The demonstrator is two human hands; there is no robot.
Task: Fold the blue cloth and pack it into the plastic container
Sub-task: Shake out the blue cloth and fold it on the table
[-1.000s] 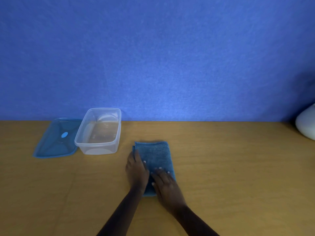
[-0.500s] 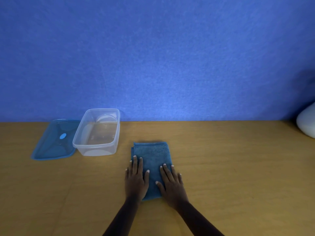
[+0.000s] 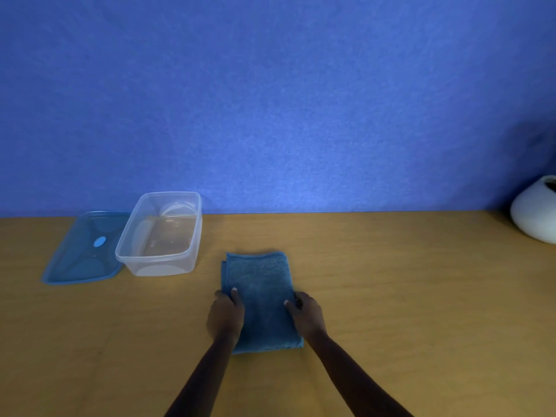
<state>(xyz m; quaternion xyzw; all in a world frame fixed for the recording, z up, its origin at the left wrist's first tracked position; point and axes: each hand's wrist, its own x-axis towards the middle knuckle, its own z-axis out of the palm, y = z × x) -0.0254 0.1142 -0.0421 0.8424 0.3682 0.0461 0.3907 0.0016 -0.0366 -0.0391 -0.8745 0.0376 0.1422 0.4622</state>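
Cloth: blue cloth (image 3: 260,299) is lying folded narrow on the tabletop (image 3: 391,296).
Hands: left hand (image 3: 225,316) and right hand (image 3: 307,314) are pinching its long edges.
Left: packing into the empty container (image 3: 159,233).

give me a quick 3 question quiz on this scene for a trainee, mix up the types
1. True or false: the blue cloth already lies inside the plastic container.
2. Multiple choice: where does the blue lid lie? A) on the container B) flat on the table, at the container's left side C) under the cloth
3. Short answer: where on the cloth do the left hand and right hand grip it?

Key
1. False. The folded cloth lies on the table, to the right of the empty container and nearer the person.
2. B
3. One hand at each long side edge, near the middle, thumbs on top.
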